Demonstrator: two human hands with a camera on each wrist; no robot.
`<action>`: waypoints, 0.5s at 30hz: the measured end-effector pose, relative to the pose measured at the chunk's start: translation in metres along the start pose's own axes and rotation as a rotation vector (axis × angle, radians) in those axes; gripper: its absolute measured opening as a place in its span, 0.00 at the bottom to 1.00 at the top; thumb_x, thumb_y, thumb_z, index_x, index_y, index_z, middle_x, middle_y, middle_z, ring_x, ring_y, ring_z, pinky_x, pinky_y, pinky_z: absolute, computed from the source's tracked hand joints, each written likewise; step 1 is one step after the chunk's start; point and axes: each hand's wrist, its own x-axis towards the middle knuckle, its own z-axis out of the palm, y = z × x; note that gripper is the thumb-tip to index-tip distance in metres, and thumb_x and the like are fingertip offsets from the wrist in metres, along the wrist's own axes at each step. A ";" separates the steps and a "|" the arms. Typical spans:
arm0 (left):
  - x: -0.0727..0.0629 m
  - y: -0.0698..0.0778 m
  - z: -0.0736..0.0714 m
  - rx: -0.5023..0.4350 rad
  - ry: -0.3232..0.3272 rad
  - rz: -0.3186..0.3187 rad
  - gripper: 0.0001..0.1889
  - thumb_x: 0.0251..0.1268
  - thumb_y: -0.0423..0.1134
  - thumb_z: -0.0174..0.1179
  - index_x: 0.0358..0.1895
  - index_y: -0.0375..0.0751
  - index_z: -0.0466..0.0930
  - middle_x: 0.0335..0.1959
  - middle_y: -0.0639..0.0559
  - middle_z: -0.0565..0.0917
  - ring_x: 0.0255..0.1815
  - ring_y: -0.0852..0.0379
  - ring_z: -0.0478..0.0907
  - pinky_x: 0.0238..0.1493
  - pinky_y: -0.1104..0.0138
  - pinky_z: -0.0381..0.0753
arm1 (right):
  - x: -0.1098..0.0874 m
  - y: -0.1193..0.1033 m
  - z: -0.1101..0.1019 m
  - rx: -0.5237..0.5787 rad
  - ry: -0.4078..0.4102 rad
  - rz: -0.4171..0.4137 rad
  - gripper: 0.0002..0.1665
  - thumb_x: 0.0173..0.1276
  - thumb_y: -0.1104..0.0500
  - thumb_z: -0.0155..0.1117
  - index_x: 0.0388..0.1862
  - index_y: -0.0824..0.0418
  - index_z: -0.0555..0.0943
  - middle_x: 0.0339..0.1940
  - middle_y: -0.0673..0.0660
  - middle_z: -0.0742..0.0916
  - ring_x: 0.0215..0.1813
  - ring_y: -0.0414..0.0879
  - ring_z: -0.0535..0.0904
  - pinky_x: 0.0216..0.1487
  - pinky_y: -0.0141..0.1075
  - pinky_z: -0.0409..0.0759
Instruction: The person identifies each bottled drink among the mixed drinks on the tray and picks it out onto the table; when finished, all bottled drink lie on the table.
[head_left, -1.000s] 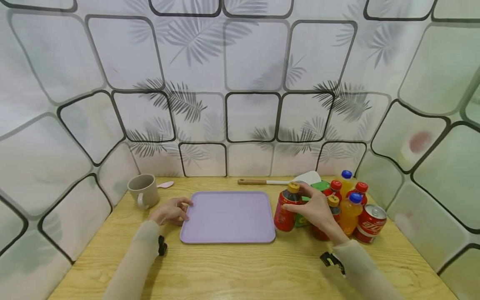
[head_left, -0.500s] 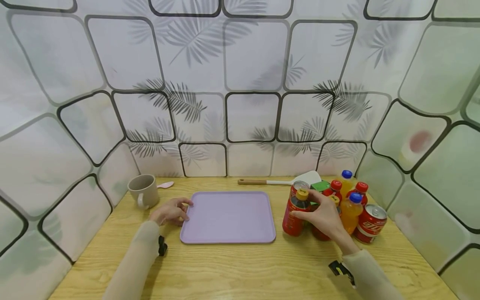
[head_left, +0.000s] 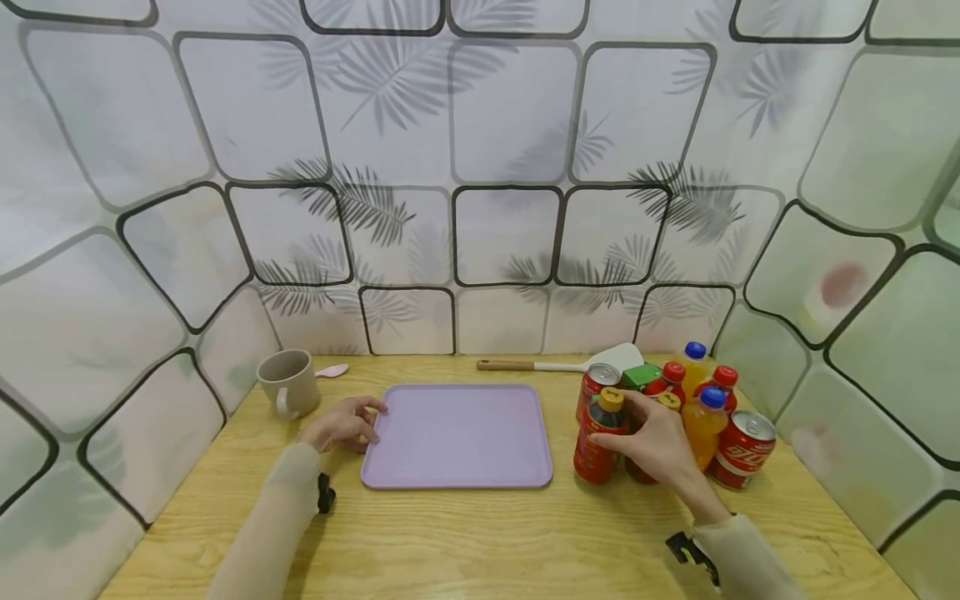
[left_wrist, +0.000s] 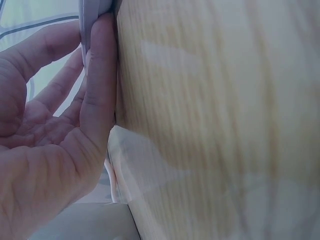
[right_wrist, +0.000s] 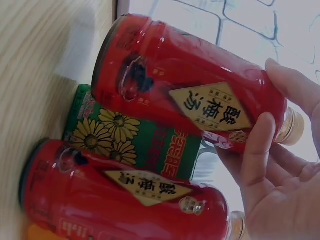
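My right hand (head_left: 656, 437) grips a red-labelled plum drink bottle (head_left: 595, 458) with a yellow cap, thumb and fingers round its upper part. In the right wrist view this bottle (right_wrist: 180, 85) leans over a green carton (right_wrist: 120, 132) with yellow flowers, and a matching second bottle (right_wrist: 135, 195) stands beside it. At the left, my left hand (head_left: 345, 423) holds the left rim of a flat lilac tray (head_left: 457, 481). The left wrist view shows its thumb and fingers on either side of the tray's edge (left_wrist: 87, 30).
Behind the held bottle stands a red can (head_left: 600, 377). Further right are orange drink bottles (head_left: 705, 433), red-capped bottles (head_left: 723, 379) and another red can (head_left: 742, 450). A spatula (head_left: 555, 365) lies at the back; a mug (head_left: 288, 383) and pink spoon (head_left: 332, 371) are back left.
My right hand has brought the red bottle rightward and nearer to me, away from the tray's right edge, uncovering the can behind. The left hand and tray stay put.
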 end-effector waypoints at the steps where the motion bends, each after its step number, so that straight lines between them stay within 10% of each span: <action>1: 0.000 0.000 0.000 0.001 0.000 0.001 0.30 0.49 0.20 0.64 0.61 0.32 0.70 0.33 0.47 0.69 0.28 0.56 0.69 0.28 0.67 0.82 | -0.001 0.001 0.000 0.001 0.000 0.002 0.44 0.50 0.45 0.80 0.63 0.62 0.75 0.57 0.64 0.84 0.55 0.58 0.82 0.56 0.53 0.81; 15: -0.003 0.003 0.000 0.027 -0.011 -0.004 0.30 0.50 0.21 0.64 0.61 0.31 0.70 0.34 0.46 0.69 0.32 0.54 0.70 0.30 0.67 0.82 | -0.004 0.007 -0.007 -0.042 -0.047 0.072 0.48 0.51 0.48 0.79 0.66 0.68 0.71 0.60 0.68 0.81 0.58 0.62 0.80 0.56 0.53 0.80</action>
